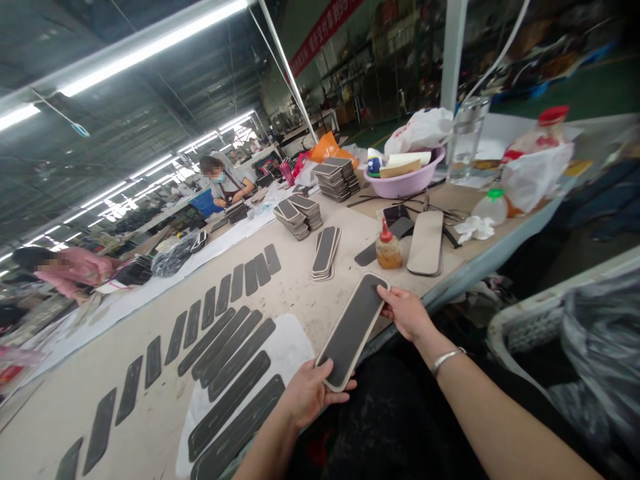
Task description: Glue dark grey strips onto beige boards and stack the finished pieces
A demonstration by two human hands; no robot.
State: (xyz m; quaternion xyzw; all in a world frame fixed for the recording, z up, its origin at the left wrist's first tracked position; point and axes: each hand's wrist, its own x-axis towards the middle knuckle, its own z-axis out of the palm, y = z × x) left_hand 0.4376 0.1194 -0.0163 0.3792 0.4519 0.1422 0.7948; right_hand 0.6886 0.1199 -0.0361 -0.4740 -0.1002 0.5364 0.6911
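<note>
Under long white tube lights (155,45), a broad beige bench (295,293) slants through the workshop; a person in pink (75,267) bends to work beyond it. Dark grey rounded strips (230,405) lie in rows, some over a white sheet (296,333). Stacked grey panels (337,180), a red-tipped amber bottle (389,253) and a lilac plastic basin (406,185) crowd the far part. At the near edge, the left hand (313,393) and right hand (406,313), apart, grip opposite ends of a grey, cream-rimmed oblong panel (353,330).
</note>
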